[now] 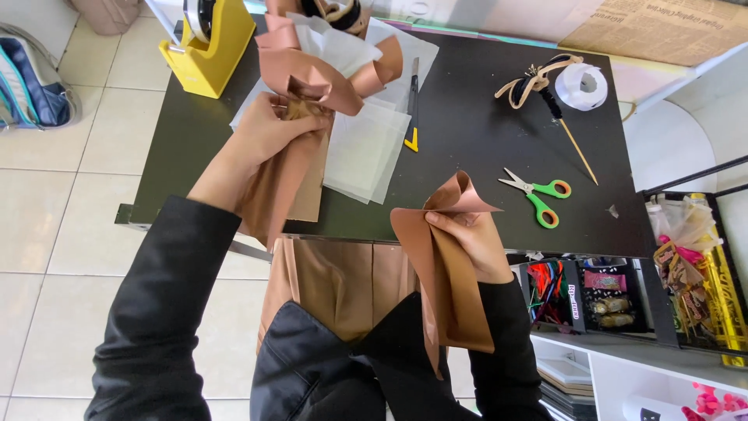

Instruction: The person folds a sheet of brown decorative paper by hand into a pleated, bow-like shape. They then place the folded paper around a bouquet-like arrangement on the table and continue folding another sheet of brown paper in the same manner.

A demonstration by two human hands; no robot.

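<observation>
Left hand (269, 132) clenched on bunched copper wrap (308, 78) over white sheets (366, 148) on the black counter (467, 117), right hand (467, 238) pinching a folded copper sheet (448, 281) at the counter edge, its lower end hidden against the dark jacket (327, 366).

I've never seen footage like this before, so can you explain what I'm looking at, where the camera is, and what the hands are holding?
There is one picture, taken by a camera worn on a person's head, looking down at their own two bare hands in black sleeves. No machine is involved.

The left hand grips a gathered bunch of copper-brown wrapping paper with white tissue sheets in and under it. The right hand pinches a separate folded copper-brown sheet between its fingers.

On the black table lie green-handled scissors, a yellow-tipped utility knife, a wooden stick with ribbon at its top, a white tape roll and a yellow tape dispenser.
</observation>
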